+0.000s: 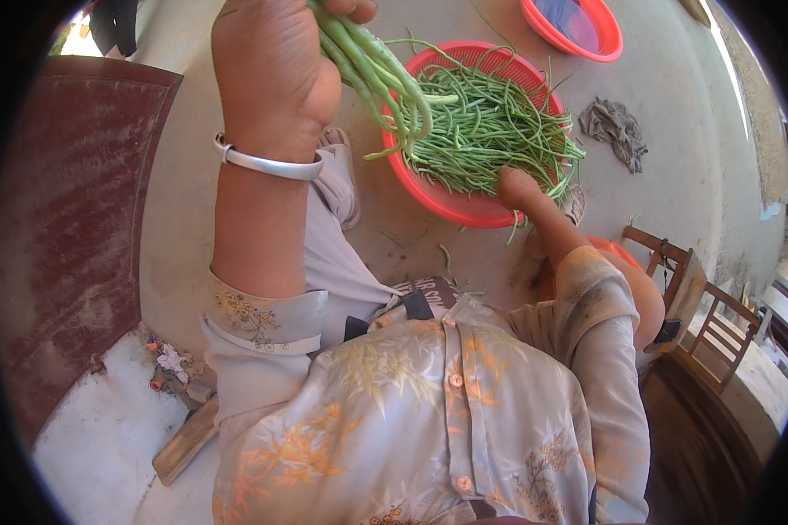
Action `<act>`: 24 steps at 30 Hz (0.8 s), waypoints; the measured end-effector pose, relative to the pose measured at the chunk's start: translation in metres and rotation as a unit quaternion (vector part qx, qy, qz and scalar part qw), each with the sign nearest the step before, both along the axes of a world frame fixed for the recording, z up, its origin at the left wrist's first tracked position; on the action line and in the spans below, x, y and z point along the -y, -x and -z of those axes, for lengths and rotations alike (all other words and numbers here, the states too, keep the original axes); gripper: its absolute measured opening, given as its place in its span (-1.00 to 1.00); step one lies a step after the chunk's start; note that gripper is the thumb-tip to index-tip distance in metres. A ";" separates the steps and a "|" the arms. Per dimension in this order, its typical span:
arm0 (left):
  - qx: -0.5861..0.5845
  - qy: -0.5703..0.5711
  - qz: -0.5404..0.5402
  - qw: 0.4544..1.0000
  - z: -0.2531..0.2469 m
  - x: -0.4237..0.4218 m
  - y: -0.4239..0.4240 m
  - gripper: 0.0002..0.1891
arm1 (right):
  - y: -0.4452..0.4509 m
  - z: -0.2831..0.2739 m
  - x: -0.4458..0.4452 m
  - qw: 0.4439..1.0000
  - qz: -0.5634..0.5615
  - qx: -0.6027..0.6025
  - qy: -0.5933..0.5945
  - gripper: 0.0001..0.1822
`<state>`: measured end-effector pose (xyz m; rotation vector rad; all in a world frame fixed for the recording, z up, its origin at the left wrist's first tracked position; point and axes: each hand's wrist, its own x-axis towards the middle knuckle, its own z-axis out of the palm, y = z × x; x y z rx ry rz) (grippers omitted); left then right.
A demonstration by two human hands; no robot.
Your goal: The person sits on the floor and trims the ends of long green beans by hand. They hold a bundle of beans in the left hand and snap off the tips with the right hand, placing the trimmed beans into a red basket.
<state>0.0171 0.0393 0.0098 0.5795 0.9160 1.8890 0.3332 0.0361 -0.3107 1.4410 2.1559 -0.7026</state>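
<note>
My left hand (272, 72), with a silver bangle at its wrist, is raised at the upper left, its fingers closed around a bunch of long green beans (374, 65). The beans' lower ends hang over the left side of a red plastic colander basket (443, 200). Inside the basket lies a tangled heap of long green beans (479, 125), some trailing over the rim. My right hand (519, 187) reaches down into the near right part of this heap. Its fingertips are hidden, so whether it grips any beans does not show.
Beyond the basket stands a red plastic basin (601, 49). A crumpled grey cloth (614, 131) lies on the concrete floor to the right. A small wooden chair (689, 269) stands at the right, a dark red panel (85, 216) at the left. Bean scraps (446, 257) lie near my feet.
</note>
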 end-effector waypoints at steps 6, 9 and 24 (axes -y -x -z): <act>-0.018 0.056 0.039 0.998 0.006 0.014 -0.003 -0.86 | -0.019 -0.102 -0.055 0.981 -0.139 -0.114 0.074 -0.74; -0.056 0.075 0.053 0.994 0.014 0.025 0.003 -0.86 | 0.017 -0.222 -0.045 0.943 0.199 -0.213 0.161 -0.76; 0.085 0.196 0.300 0.930 0.043 0.010 -0.064 -0.76 | 0.071 -0.266 0.040 0.794 0.228 -0.561 -0.061 -0.88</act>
